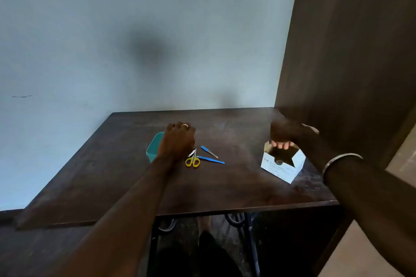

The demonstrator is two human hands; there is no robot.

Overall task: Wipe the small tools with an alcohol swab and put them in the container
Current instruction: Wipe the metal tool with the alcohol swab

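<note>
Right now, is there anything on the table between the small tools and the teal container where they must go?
Only the left hand. It lies over the teal container, between it and the yellow scissors and two blue tools. Nothing else visible lies in that gap.

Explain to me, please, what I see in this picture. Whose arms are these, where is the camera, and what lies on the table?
There is no machine here. The arms belong to a person, and the one camera sits on that person's head, looking forward and down, so you see the scene nearly as they do.

The left hand is over a teal container on the dark wooden table; whether it grips the container cannot be told. The right hand reaches into the open top of a white box of alcohol swabs, fingers curled at its opening; what they hold is hidden.

Between the container and the box lie the small tools: yellow-handled scissors and two thin blue-handled tools. None of them is in the container as far as can be seen.
</note>
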